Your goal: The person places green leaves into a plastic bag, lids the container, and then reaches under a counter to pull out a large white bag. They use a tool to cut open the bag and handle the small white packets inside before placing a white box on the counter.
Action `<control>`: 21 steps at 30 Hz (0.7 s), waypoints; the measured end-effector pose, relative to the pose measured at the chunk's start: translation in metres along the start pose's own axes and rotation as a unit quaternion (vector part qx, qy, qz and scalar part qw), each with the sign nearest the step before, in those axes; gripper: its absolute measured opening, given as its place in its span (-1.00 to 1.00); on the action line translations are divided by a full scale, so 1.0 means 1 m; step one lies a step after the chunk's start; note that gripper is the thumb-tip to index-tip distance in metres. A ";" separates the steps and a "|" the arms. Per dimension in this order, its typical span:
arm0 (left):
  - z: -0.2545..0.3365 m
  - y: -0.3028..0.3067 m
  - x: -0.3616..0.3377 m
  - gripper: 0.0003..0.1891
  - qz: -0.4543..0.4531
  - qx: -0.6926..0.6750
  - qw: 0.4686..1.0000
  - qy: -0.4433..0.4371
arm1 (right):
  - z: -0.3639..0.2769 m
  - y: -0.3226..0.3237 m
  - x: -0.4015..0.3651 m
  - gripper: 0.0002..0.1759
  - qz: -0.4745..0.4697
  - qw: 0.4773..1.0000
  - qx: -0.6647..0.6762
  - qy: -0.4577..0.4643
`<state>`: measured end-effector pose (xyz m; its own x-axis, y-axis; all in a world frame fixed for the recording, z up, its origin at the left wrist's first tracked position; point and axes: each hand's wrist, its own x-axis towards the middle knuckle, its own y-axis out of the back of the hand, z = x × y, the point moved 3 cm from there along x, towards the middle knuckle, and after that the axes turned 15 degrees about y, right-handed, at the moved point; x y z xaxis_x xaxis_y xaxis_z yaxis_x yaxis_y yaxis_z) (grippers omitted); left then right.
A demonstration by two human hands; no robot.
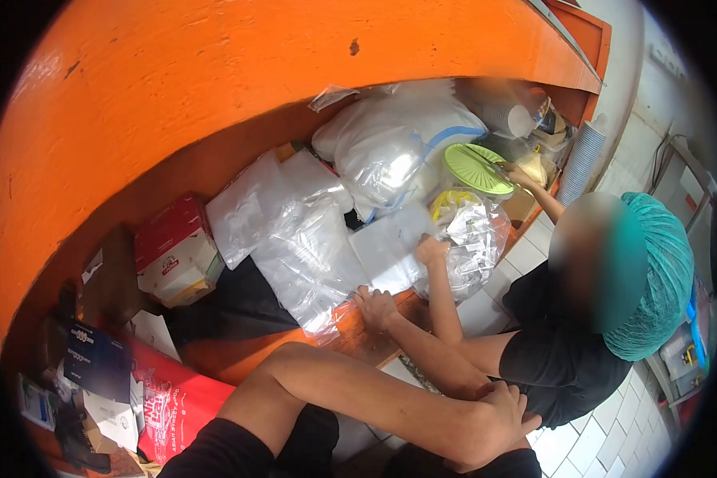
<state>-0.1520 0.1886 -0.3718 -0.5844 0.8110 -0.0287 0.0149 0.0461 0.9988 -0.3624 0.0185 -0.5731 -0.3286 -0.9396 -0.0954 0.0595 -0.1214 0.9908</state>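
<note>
My left arm is bent across my front. My left hand (506, 405) lies loosely at its far end, fingers slightly apart and drooping over bare skin. My right hand (377, 309) seems to be the one on the wooden edge (370, 334) of the orange shelf, fingers spread and nothing held. Beside its fingertips lie clear plastic bags (311, 255) in flat stacks and a white translucent stack (394, 243). A co-worker's hand (432, 251) touches that white stack's right end. Their other hand (522, 175) reaches by a lime-green round lid (478, 170).
A big bundle of clear bags (390, 151) lies at the back. To the left are a red-and-white box (175, 251) and a red bag (175, 398). Stacked cups (581, 163) stand right. An orange panel (279, 56) overhangs. The co-worker in a teal hairnet (653, 271) crouches close right.
</note>
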 end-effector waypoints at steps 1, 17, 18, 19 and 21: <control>-0.004 -0.001 0.002 -0.19 0.000 -0.001 1.000 0.001 | 0.000 0.002 0.001 -0.47 0.006 1.000 0.000 -0.004; -0.062 0.050 -0.008 0.04 -0.143 -0.149 0.977 -0.059 | 0.011 0.028 0.017 -0.53 0.259 0.965 0.050 -0.001; -0.062 0.053 -0.006 -0.03 -0.177 -0.137 0.974 -0.044 | 0.014 0.014 0.030 -0.53 0.257 0.965 0.056 -0.003; -0.062 0.060 -0.008 -0.03 -0.182 -0.143 0.972 -0.046 | 0.017 -0.007 0.055 -0.56 0.259 0.964 0.051 -0.013; -0.068 0.080 -0.014 -0.49 -0.059 -0.149 0.986 -0.031 | 0.019 -0.018 0.073 -0.59 0.261 0.963 0.051 -0.027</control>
<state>-0.1979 0.1416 -0.2890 -0.5159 0.8452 -0.1393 -0.2962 -0.0234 0.9549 -0.4057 -0.0412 -0.5965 -0.3283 -0.8453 0.4216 0.1380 0.3987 0.9067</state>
